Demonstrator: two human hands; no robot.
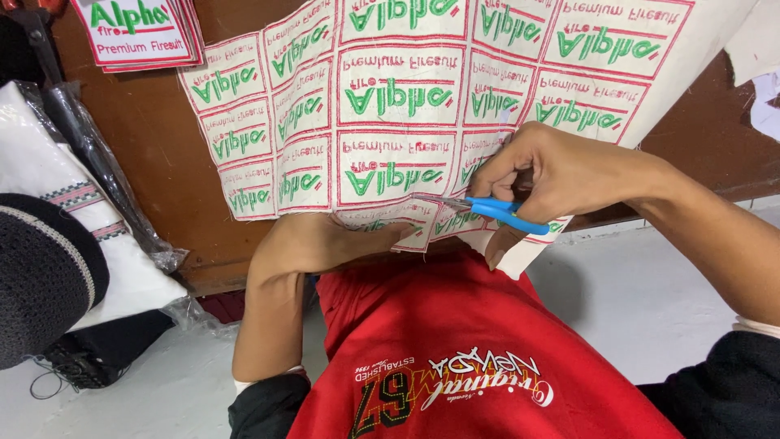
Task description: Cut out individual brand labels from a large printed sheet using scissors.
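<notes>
Red sweatshirt: nearest, lower centre of the frame, worn by the person, with pale lettering on the chest.
Left hand: centre, palm flat under the sheet's lower edge, fingers together, seemingly propping it taut for the blades.
Right hand: right of centre, fingers closed around the blue-handled scissors, whose tips meet the sheet's bottom row.
Label sheet: upper centre, held up; a white cloth grid of rectangular labels, red borders, green and red lettering.
Cut labels: upper left, a small stack against the brown wall.
Black knit cap: left edge, on white bagged fabric.
</notes>
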